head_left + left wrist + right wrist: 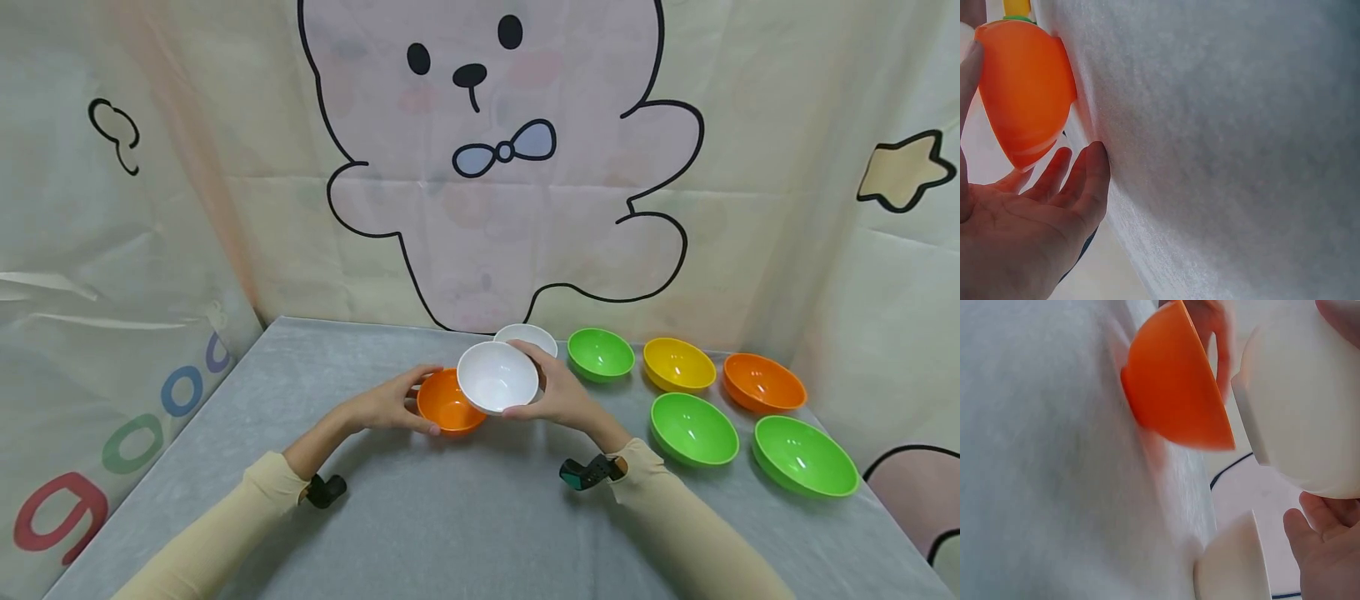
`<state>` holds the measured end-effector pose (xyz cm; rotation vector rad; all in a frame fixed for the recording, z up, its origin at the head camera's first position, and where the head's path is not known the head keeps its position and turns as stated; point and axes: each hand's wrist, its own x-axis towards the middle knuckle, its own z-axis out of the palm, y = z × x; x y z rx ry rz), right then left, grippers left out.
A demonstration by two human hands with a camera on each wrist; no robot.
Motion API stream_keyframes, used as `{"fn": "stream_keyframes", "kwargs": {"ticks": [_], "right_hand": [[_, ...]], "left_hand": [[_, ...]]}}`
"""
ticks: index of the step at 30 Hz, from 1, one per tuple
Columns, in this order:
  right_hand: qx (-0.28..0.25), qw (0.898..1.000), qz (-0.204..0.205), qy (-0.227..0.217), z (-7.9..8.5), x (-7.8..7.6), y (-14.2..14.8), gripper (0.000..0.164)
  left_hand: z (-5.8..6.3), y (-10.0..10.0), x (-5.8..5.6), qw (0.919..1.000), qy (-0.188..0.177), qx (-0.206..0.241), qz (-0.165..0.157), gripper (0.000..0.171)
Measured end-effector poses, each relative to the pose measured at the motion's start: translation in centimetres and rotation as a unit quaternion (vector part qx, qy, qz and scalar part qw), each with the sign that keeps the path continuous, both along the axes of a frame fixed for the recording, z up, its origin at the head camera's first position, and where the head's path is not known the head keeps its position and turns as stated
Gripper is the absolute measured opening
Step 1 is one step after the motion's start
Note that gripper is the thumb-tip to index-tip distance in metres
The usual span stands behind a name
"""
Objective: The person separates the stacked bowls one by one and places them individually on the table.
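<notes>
An orange bowl (444, 410) stands upright on the grey cloth, near the middle of the table. My left hand (395, 402) holds it from the left, thumb at its near side and fingers at its far side. My right hand (553, 388) grips a white bowl (497, 379) by its right side, with the thumb in front and fingers behind. This white bowl is raised off the cloth, tilted a little, and in the head view it covers the right part of the orange bowl. A second white bowl (529, 334) sits just behind, partly hidden by the held one.
To the right stand a small green bowl (600, 354), a yellow bowl (678, 365) and another orange bowl (763, 383) in a back row. Two more green bowls, a medium one (693, 429) and a wide one (806, 456), are in front. A printed curtain (285, 275) hangs behind the table.
</notes>
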<state>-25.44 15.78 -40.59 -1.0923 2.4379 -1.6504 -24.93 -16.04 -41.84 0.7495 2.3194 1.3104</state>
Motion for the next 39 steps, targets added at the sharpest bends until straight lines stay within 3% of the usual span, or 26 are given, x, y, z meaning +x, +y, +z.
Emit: {"fn": "stream_keyframes", "kwargs": {"ticks": [15,26,32,39], "right_hand": [[0.025,0.998,-0.05,-0.039,-0.3,1.6,5.1,0.094],[0.016,0.998,-0.058,-0.032,-1.1,2.5,7.0,0.09],[0.049,0.995,-0.085,-0.024,-1.5,3.0,7.8,0.092],[0.062,0.991,-0.107,-0.059,-1.8,3.6,8.6,0.098]], "left_hand": [[0.1,-0.1,0.3,0.9999,-0.002,-0.007,0.008,0.096],[0.2,-0.2,0.2,1.0,0.001,-0.004,-0.002,0.096],[0.0,-0.2,0.1,1.0,-0.003,-0.009,0.0,0.096],[-0.1,-0.2,0.1,1.0,-0.001,-0.005,-0.003,0.095]]}}
